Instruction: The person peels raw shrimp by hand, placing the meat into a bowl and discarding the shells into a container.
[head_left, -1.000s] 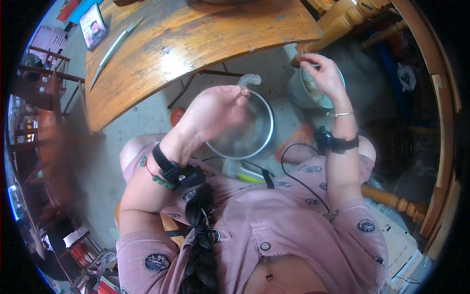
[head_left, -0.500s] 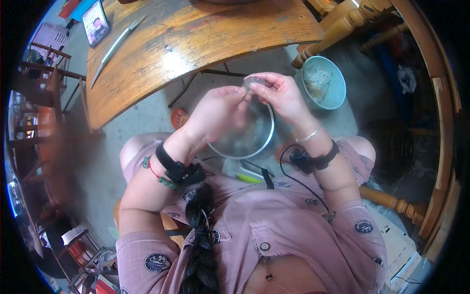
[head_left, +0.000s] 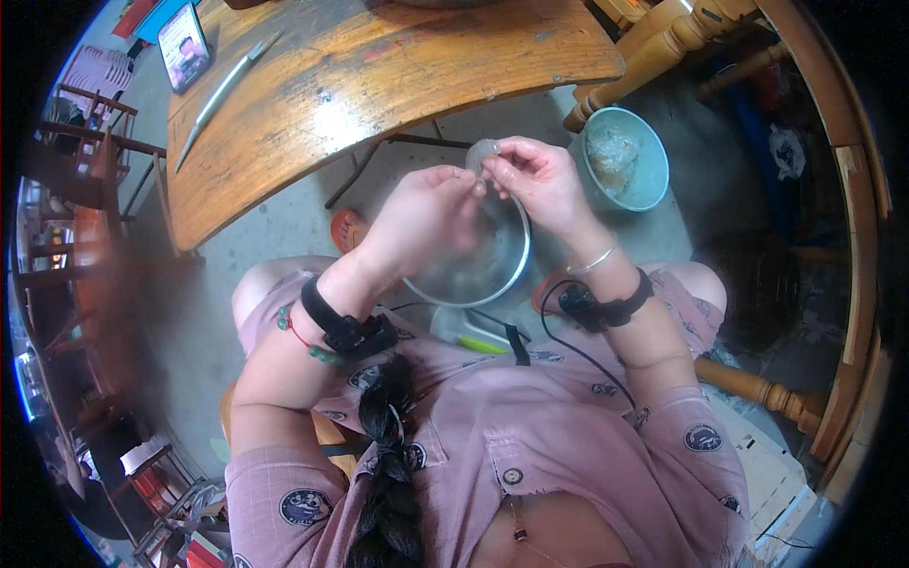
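Observation:
Between my two hands, above a round metal-rimmed basin (head_left: 523, 268), is a small, soft-looking, greyish translucent piece (head_left: 482, 151); its kind is not clear. My left hand (head_left: 423, 210) pinches its near-left edge between thumb and fingertips. From the other side my right hand (head_left: 538, 180) grips it, fingers curled and thumb pressed in. The piece's rounded upper part bulges out beyond the fingertips. Part of the basin lies hidden under my left hand, and its contents are blurred.
A wooden table (head_left: 407, 57) stands ahead, carrying a phone (head_left: 184, 47) and a long slim knife-like tool (head_left: 227, 95). To the right, a light-blue bucket (head_left: 653, 187) holds a clear plastic bag (head_left: 614, 151). A black cable (head_left: 592, 355) runs from my right wrist.
My right fingers have shifted their grip slightly down and right, so more of the greyish piece's rounded top shows. My left hand has barely moved.

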Action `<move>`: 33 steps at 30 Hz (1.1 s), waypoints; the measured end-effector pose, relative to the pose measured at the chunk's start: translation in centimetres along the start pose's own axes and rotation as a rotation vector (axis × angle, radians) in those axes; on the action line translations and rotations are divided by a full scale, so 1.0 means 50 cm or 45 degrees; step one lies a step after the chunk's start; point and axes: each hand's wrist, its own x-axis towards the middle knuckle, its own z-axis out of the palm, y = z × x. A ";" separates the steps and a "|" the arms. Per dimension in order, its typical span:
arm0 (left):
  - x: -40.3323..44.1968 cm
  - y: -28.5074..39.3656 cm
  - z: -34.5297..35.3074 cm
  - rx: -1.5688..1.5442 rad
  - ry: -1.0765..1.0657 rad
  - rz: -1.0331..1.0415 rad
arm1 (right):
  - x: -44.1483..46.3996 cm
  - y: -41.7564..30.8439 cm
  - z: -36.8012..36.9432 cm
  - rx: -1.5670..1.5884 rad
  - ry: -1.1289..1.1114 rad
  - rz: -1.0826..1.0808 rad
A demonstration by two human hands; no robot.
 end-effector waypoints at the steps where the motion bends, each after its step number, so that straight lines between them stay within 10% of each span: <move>1: 0.001 -0.002 0.000 0.059 0.002 0.045 | -0.001 -0.002 0.000 -0.030 0.010 0.003; 14: 0.025 -0.027 -0.010 0.781 0.280 0.667 | -0.010 -0.027 0.011 -0.095 -0.062 0.159; 25: 0.004 0.011 -0.009 -0.162 0.003 0.004 | -0.008 -0.010 0.009 -0.293 -0.051 -0.091; 33: 0.000 0.018 -0.012 -0.323 -0.103 0.026 | -0.003 -0.022 -0.008 -0.097 -0.159 -0.042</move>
